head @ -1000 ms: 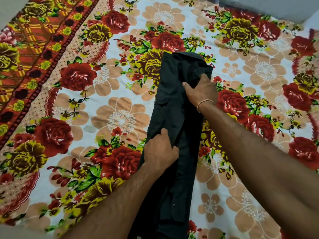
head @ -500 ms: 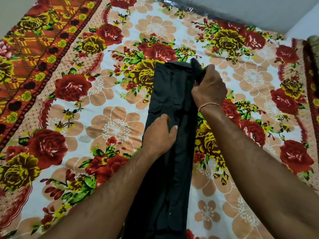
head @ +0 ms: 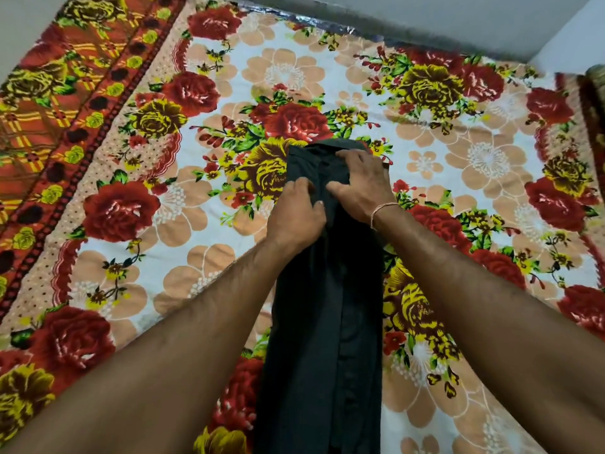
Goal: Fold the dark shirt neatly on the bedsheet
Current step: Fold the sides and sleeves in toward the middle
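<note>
The shirt lay on the sheet as a long narrow strip, its sides folded in, running from the bottom edge of the view up to the middle of the bed. Its far end sat over a yellow rose in the print, with a red rose just beyond it. A straight seam or placket ran down the strip, slightly right of its middle.

Both hands were at the far end of the strip, close together but not touching. The left hand rested on the strip's left part, its fingers curled down into the cloth and the thumb pointing toward the other hand; it seemed to pinch a fold, though the fingertips were hidden, so I could not tell how firm the hold was. The right hand lay higher up, over the top right corner, fingers bent and spread a little, pressing onto the bunched cloth there with the thumb reaching left. Whether it gripped the cloth or only pressed it I could not tell. A thin thread circled the right wrist.

Both forearms came in from the bottom corners and crossed the sheet on either side of the strip. The sheet had a red and orange checked border along the left, and a pale wall stood behind the bed
</note>
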